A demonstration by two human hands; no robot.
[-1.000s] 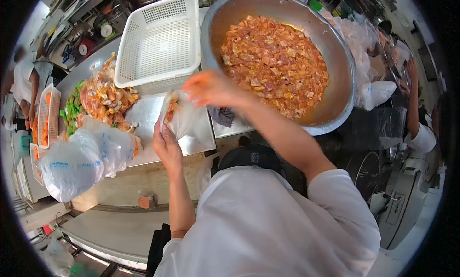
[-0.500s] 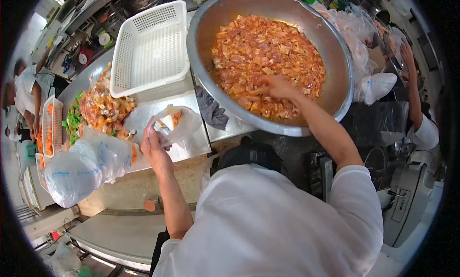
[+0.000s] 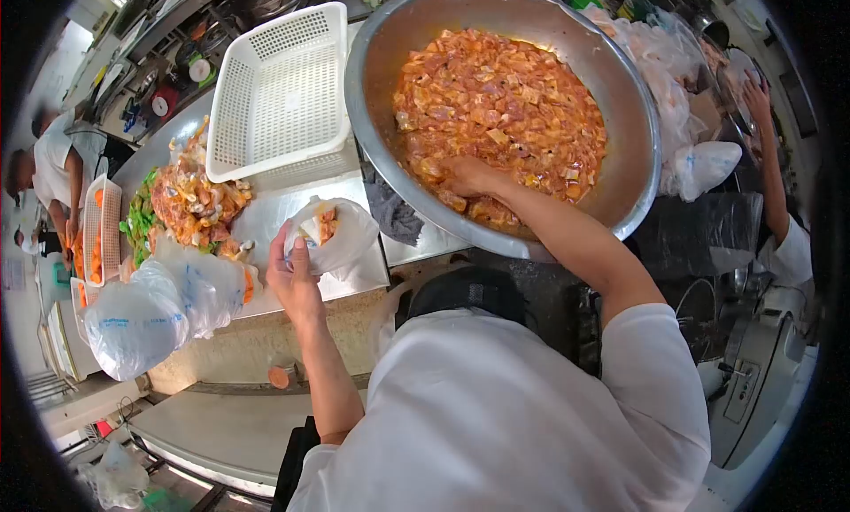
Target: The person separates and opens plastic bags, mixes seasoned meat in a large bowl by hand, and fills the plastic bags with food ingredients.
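Observation:
My left hand (image 3: 295, 268) grips the rim of a clear plastic bag (image 3: 350, 237), thumb against its near side. The bag's mouth faces up, and a few orange-stained meat pieces (image 3: 328, 224) show inside. My right hand (image 3: 467, 176) is down in the marinated diced meat (image 3: 500, 96), near the close left side of a large steel bowl (image 3: 642, 149). Its fingers curl into the meat, and the fingertips are partly hidden by the pieces.
A white perforated basket (image 3: 279, 96) stands left of the bowl, with a dark cloth (image 3: 396, 215) between. Farther left are a meat-and-green-pepper heap (image 3: 190, 202) and filled plastic bags (image 3: 133, 326). Other people (image 3: 62, 162) work at far left and far right.
My right hand has moved left and toward me through the meat, its fingers now curled deeper in it. My left hand still holds the bag, turned slightly so its contents show more.

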